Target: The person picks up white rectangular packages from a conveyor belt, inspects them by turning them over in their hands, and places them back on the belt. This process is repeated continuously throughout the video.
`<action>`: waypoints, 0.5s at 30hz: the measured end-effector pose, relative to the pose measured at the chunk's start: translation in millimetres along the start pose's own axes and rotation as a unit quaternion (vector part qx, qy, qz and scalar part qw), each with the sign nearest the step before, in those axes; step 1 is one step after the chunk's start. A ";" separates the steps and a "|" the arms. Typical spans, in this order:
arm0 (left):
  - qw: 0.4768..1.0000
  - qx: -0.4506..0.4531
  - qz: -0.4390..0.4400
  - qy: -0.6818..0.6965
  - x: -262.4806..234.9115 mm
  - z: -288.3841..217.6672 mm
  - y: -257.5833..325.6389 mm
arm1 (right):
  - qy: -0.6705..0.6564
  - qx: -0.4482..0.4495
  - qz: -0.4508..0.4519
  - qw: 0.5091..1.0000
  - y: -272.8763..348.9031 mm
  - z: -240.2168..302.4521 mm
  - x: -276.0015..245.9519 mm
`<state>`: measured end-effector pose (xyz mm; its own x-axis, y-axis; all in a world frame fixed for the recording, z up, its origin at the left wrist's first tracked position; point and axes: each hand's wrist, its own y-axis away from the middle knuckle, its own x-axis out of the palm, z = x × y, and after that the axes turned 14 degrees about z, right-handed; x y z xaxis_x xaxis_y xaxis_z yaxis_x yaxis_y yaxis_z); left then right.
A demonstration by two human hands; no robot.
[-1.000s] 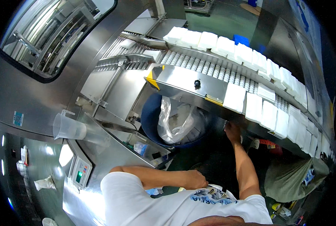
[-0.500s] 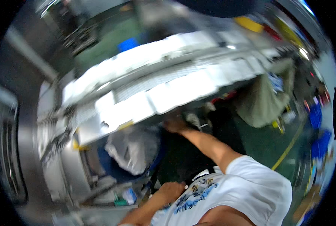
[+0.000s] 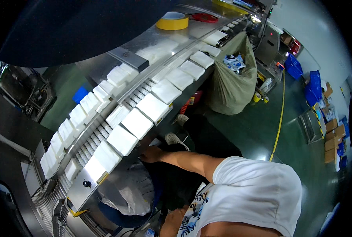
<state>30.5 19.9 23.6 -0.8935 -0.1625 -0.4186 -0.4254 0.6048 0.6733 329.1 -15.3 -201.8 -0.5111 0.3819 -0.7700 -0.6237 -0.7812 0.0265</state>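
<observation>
My right hand (image 3: 151,154) hangs low, just under the near edge of a conveyor (image 3: 101,136); its fingers are in shadow and hard to make out. My left hand (image 3: 173,221) rests close to my waist at the bottom of the view, its fingers mostly hidden against the shirt. Nothing shows in either hand. Stacks of folded white tissues (image 3: 137,123) lie in a row along the conveyor's near edge, nearest to my right hand. A second row of white stacks (image 3: 78,114) runs along the far side. Below the near end stands a dark blue bin (image 3: 115,218) with a clear plastic liner (image 3: 133,197).
A yellow tape roll (image 3: 172,21) and a red object (image 3: 205,17) sit on the metal surface at the back. Right of the conveyor stands a big greenish sack (image 3: 229,96) with wrappers inside. Blue crates (image 3: 313,89) and cardboard boxes (image 3: 332,136) line the right wall. A dark rounded shape (image 3: 77,27) covers the upper left.
The view has swung to the right and steadied, so the conveyor now slants more steeply. Both hands appear lower and further left in the picture. I see nothing picked up or let go.
</observation>
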 end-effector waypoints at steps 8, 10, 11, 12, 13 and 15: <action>1.000 -0.007 0.002 0.015 3.8 3.1 2.1 | -0.001 0.056 0.085 0.995 0.6 21.1 -19.8; 0.999 -0.013 -0.007 0.037 11.9 6.2 4.5 | -0.009 0.062 0.106 0.992 -3.7 36.3 -16.8; 0.999 -0.004 -0.004 0.033 12.1 7.6 2.0 | -0.001 0.059 0.093 0.994 2.2 29.3 -21.2; 0.999 -0.006 -0.008 0.046 13.5 8.0 1.9 | 0.001 0.038 0.091 0.995 3.3 36.6 -26.5; 0.999 -0.003 -0.010 0.044 13.4 7.4 1.4 | 0.004 0.018 0.082 0.996 2.7 38.9 -31.8; 0.999 -0.004 -0.032 0.026 4.7 2.3 7.2 | 0.029 0.022 0.102 0.994 -1.0 30.9 -23.8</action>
<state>23.6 25.3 25.1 -0.8703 -0.2417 -0.4293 -0.4835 0.5859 0.6503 323.6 -8.4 -163.8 -0.5960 0.1881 -0.7806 -0.5366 -0.8165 0.2130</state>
